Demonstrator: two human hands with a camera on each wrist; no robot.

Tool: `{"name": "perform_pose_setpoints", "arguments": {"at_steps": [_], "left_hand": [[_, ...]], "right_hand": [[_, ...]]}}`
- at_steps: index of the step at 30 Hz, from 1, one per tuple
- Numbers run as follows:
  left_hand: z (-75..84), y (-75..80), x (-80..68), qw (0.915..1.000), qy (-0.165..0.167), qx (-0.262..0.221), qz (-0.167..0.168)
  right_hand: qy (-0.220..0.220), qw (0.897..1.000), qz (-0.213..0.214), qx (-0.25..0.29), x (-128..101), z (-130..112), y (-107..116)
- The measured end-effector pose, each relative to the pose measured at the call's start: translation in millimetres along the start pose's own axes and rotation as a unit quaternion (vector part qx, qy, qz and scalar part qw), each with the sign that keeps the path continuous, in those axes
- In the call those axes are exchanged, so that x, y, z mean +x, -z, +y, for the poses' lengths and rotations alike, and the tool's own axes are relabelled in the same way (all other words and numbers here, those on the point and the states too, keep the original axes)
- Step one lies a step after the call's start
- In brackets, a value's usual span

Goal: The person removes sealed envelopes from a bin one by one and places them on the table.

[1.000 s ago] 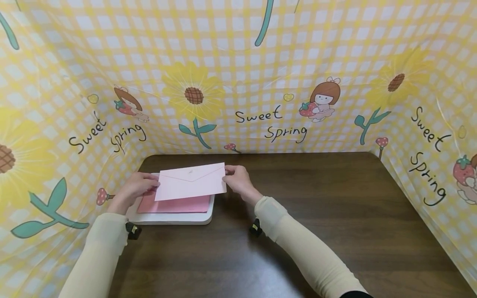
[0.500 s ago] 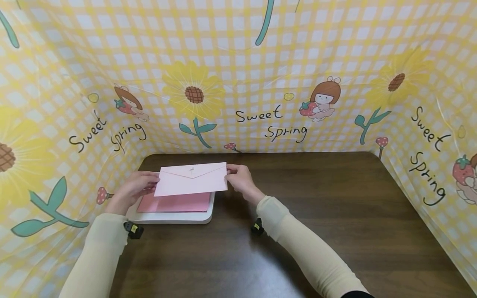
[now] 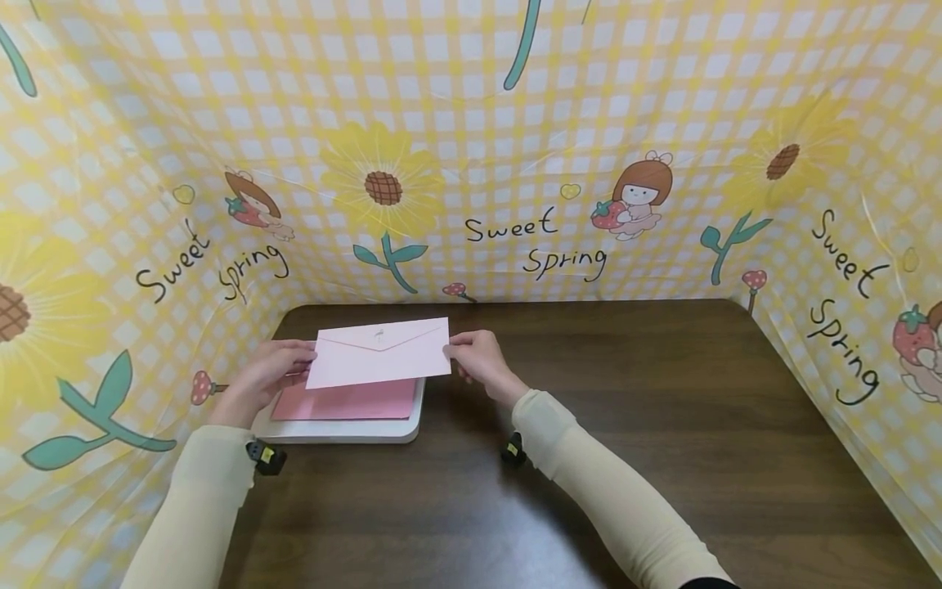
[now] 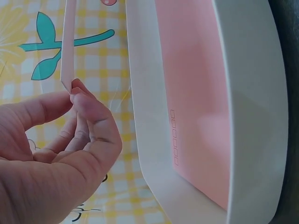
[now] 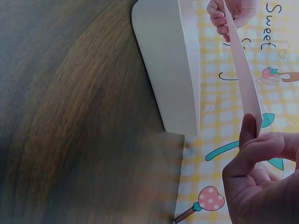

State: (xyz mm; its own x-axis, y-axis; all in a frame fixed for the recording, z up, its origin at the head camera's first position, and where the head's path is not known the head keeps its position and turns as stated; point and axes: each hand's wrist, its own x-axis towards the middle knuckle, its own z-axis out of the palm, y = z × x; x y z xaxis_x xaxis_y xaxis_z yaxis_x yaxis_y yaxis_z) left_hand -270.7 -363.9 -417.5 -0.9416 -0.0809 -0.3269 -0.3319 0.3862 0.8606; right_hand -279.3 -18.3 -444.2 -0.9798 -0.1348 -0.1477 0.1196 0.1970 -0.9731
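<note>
"Sweet Spring" backdrop (image 3: 537,245); left hand (image 3: 265,372) and right hand (image 3: 478,360) pinch a pink envelope (image 3: 379,353).

The yellow checked backdrop (image 3: 471,123) carries "Sweet Spring" in black handwriting three times: at the left, in the middle and at the right. The pink envelope (image 3: 379,353) shows no readable writing.

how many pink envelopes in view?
2. A pale pink envelope held above the tray by the left hand and right hand; a darker pink envelope lies in the white tray. More could lie hidden beneath.
</note>
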Motion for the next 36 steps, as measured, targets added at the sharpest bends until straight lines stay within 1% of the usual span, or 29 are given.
{"name": "perform_pose_setpoints", "arguments": {"at_steps": [3,8,10,16,20,25,31,34,36], "left_hand": [[-1.1,-2.0,-0.6,0.9998,-0.011,0.014,0.0],[-1.8,-5.1,-1.8,0.998,-0.038,0.051,-0.003],[-1.1,-6.7,-2.6,0.9972,-0.041,0.063,-0.002],[0.3,-10.9,-6.2,0.9969,-0.038,0.068,-0.01],[-2.3,-13.7,-8.4,0.997,-0.047,0.061,-0.01],[-10.1,-13.2,-12.0,0.9962,-0.072,0.047,-0.016],[-17.8,-12.8,-19.1,0.9918,-0.11,0.03,-0.059],[-20.0,-14.8,-24.7,0.9875,-0.136,0.055,-0.058],[-20.7,-16.9,-29.6,0.9815,-0.161,0.093,-0.044]], "right_hand": [[0.001,1.0,0.0,0.001,0.0,1.4,1.6],[-0.002,1.0,0.006,0.004,0.7,4.2,3.3],[-0.006,1.0,0.011,0.005,0.9,5.0,3.7],[-0.018,1.0,0.019,0.016,0.5,6.1,6.3],[-0.019,0.999,0.022,0.026,0.2,7.9,8.9],[-0.014,0.999,0.02,0.036,1.7,13.2,11.8],[-0.011,0.999,0.031,0.035,2.7,17.9,17.3],[-0.013,0.999,0.034,0.036,2.6,18.0,21.1],[-0.012,0.999,0.035,0.037,3.3,18.2,23.4]]}}
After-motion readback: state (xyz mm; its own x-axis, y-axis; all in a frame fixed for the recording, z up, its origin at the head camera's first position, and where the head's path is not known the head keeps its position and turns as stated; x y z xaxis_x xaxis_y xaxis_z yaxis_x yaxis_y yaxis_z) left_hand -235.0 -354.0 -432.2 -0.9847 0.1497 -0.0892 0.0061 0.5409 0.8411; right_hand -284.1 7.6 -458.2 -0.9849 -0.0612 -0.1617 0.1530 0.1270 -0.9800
